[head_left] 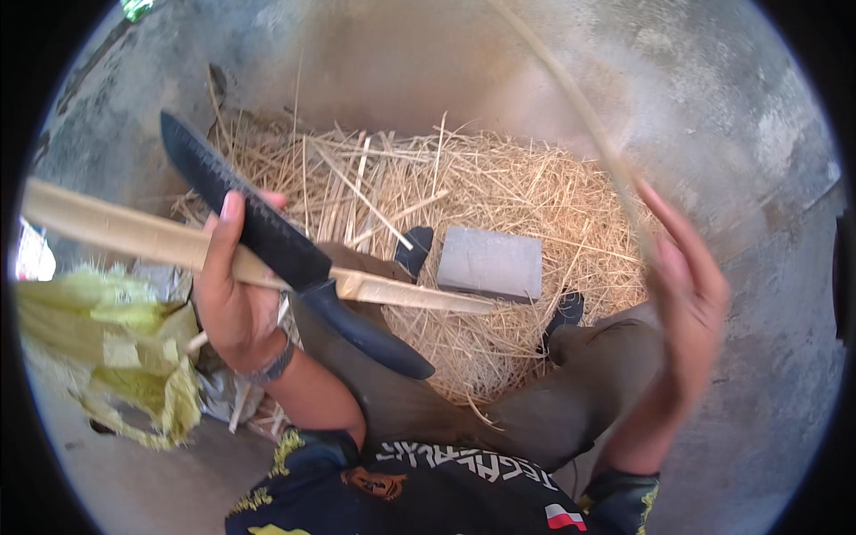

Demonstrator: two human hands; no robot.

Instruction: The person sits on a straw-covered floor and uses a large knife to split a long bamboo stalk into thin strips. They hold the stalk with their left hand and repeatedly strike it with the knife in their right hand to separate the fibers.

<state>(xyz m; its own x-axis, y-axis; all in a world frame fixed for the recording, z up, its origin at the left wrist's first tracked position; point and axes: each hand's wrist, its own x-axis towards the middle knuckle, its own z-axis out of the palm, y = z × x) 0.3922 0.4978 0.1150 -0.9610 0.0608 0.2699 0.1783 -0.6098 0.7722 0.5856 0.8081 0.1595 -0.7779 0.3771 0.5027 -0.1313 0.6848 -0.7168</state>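
Observation:
My left hand is closed around a pale bamboo slat and a large black-handled knife, its thumb pressed on the dark blade. The blade points up and to the left, and the black handle angles down over my leg. The slat crosses beneath the knife, its tapered end reaching toward the middle. On the right, my raised right hand pinches a long, thin bamboo strip, which curves up beyond the top edge. That hand is blurred by motion, and its index finger stretches along the strip.
Between my feet lies a grey block on a thick heap of straw-like shavings. A torn yellow-green woven sack lies at the left. The grey concrete wall rises behind the heap, and my bent legs frame the near side.

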